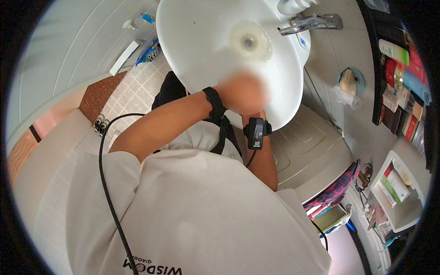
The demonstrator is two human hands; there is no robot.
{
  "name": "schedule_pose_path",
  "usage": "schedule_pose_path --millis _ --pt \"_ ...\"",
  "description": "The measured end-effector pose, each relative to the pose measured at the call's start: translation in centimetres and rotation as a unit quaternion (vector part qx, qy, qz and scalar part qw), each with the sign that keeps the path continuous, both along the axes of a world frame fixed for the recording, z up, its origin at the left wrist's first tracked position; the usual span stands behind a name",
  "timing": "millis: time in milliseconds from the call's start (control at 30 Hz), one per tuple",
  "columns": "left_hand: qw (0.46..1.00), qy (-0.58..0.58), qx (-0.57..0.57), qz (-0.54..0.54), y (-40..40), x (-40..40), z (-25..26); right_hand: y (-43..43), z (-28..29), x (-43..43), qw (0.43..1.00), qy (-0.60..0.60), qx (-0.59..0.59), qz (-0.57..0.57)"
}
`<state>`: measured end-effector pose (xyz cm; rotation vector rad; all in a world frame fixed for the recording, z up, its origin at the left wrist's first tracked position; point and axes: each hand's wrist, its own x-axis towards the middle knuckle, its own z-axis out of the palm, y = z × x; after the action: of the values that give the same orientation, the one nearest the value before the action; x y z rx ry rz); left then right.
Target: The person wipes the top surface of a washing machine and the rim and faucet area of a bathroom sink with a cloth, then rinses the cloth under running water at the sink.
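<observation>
My left hand (237,90) and my right hand (255,107) meet over the near part of a white ceramic washbasin (192,44). Both are heavily blurred, so their fingers and anything between them cannot be made out. A black strap (215,103) circles my left wrist. On my right wrist sits a small black device (255,133) with a cable. Shallow, slightly cloudy water (266,44) lies around the drain (248,42). The chrome faucet (314,24) reaches over the basin from the right, with no stream visible below its spout.
A white pump bottle (292,6) stands behind the faucet. Soap (348,82) sits in a wall holder at right, near a black shelf (378,117) of toiletries. Below is a beige appliance lid (309,137). A black cable (103,172) hangs over my left side.
</observation>
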<state>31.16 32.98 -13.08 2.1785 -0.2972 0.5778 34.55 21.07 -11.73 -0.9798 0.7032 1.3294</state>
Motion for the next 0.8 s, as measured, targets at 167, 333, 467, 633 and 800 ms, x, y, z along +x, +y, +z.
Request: schedule_pose_path --millis 167,333,467,633,800 --pt "0.999 0.015 0.023 0.023 0.4 0.0 1.3 0.3 -0.7 -0.4 1.000 -0.008 0.001 -0.004" --pt "0.998 0.030 0.032 0.050 0.6 -0.1 1.6 0.8 -1.3 -0.5 0.999 -0.051 0.003 -0.009" --pt "0.994 0.058 -0.004 0.096 0.1 -0.4 0.5 1.8 -3.1 0.1 0.988 -0.151 0.000 0.012" --pt "0.987 0.091 0.021 0.133 0.2 -0.9 -0.2 2.8 -4.4 0.1 0.959 -0.277 -0.026 0.061" --pt "0.980 0.091 0.000 0.178 -0.2 -0.9 -2.1 3.3 -5.1 -0.4 0.916 -0.380 -0.048 0.118"
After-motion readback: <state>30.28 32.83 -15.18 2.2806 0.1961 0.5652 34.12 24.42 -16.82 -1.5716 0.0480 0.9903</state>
